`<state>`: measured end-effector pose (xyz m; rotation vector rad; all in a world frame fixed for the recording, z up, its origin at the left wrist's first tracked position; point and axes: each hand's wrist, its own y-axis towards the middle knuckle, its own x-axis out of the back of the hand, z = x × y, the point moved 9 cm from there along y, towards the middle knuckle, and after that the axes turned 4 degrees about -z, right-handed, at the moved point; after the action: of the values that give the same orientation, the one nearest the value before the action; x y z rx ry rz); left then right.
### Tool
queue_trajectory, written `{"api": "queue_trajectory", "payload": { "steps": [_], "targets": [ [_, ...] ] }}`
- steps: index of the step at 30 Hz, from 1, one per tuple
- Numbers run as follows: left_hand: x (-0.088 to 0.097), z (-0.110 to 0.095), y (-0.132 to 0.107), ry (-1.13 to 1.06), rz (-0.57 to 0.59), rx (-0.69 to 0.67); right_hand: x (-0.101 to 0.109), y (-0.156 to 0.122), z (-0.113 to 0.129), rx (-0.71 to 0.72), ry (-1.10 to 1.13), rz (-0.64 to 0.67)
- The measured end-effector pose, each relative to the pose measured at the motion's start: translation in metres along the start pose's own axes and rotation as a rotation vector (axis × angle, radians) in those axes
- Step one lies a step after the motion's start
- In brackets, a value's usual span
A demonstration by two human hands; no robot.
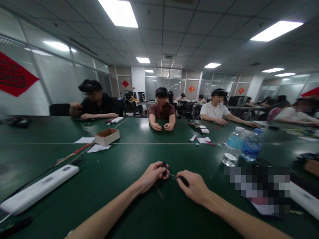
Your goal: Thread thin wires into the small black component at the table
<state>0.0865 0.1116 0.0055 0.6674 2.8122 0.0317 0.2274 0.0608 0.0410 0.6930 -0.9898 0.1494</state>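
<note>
My left hand point(151, 177) holds a small black object point(163, 168) upright between thumb and fingers, a little above the dark green table point(104, 172). My right hand point(193, 187) grips a slim tool with a dark handle point(183, 181), probably a small screwdriver. Its thin metal shaft point(172, 175) points left towards the black object, and its tip looks very close to it. The fingers hide most of the object, so its exact kind cannot be made out.
Two water bottles point(233, 146) stand to the right, near a blurred patch point(256, 189). A long white power strip point(40, 189) lies left, and a cardboard box point(107, 136) sits beyond. Seated co-workers point(161, 109) work along the table.
</note>
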Motion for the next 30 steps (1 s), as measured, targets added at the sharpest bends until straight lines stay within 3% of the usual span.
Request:
{"api": "queue_trajectory", "payload": {
  "steps": [18,30],
  "targets": [
    [0.0023,0.0041,0.0031,0.136,0.022,-0.019,-0.0017,0.0,0.0,-0.001,-0.021,0.01],
    [0.0005,0.0007,0.0025,0.039,0.009,-0.017,-0.0026,-0.0009,-0.0021,-0.017,-0.022,-0.002]
  ]
}}
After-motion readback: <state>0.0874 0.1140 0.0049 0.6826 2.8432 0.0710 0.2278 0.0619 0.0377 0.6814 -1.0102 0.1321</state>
